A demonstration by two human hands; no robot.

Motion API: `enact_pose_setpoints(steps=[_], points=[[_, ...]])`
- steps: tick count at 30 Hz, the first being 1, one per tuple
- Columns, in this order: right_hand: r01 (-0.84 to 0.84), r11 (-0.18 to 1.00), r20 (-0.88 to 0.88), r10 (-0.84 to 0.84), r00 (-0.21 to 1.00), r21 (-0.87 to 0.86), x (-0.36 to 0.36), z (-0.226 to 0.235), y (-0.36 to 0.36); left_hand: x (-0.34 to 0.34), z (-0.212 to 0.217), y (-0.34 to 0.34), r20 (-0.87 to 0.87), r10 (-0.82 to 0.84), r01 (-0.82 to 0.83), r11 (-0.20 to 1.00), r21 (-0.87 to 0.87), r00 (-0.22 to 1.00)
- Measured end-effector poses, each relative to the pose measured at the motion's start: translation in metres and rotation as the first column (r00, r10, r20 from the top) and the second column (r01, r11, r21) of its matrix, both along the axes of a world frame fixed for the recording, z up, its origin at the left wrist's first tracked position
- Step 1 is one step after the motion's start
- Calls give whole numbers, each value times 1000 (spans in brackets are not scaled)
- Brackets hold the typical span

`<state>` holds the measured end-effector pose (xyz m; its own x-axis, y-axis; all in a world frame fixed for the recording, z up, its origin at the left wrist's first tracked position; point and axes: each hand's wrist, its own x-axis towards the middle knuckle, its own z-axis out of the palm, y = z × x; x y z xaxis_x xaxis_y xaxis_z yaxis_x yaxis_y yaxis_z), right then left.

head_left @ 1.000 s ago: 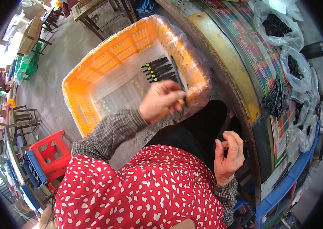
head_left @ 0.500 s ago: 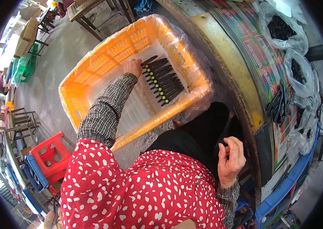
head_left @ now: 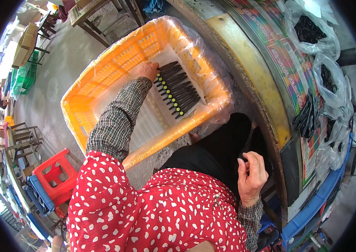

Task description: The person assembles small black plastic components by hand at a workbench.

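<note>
My left hand [head_left: 147, 70] reaches into a plastic-lined orange crate [head_left: 142, 154], at the far end of a row of slim, dark, pointed pieces [head_left: 183, 88]. Each piece has a yellow-green round spot and a thin black stem at its left end. The fingers are closed on the stem end of the farthest piece [head_left: 168, 66], partly hiding it; what kind of thing these are I cannot make out. My right hand [head_left: 252, 178] hangs in the air over my lap at the right, fingers loosely curled and thumb apart, with nothing visible held.
A workbench [head_left: 245, 54] with a worn metal edge runs along the right. Clear bags [head_left: 331, 84] of black items and a loose black bundle [head_left: 308, 117] lie on it. A red stool [head_left: 56, 173] stands at left, a wooden table [head_left: 89, 14] beyond the crate.
The farthest dark piece, slanted away from the row before, now lies against the others. My left hand has shifted slightly with it. My right hand has hardly moved.
</note>
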<state>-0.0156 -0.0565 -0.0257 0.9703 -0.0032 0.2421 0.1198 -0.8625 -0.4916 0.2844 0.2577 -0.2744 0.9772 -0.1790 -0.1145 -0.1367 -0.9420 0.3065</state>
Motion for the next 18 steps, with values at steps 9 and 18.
enact_pose_setpoints(steps=[9, 18], points=[[54, 999, 40, -54, 998, -6, -5, 14, -7, -5, -12, 10, 177, 32, -10, 992, -128, 984], [72, 997, 213, -79, 974, 42, -18, 41, -28, -54, 168, -63, 467, -89, 295, 873, -389, 880]])
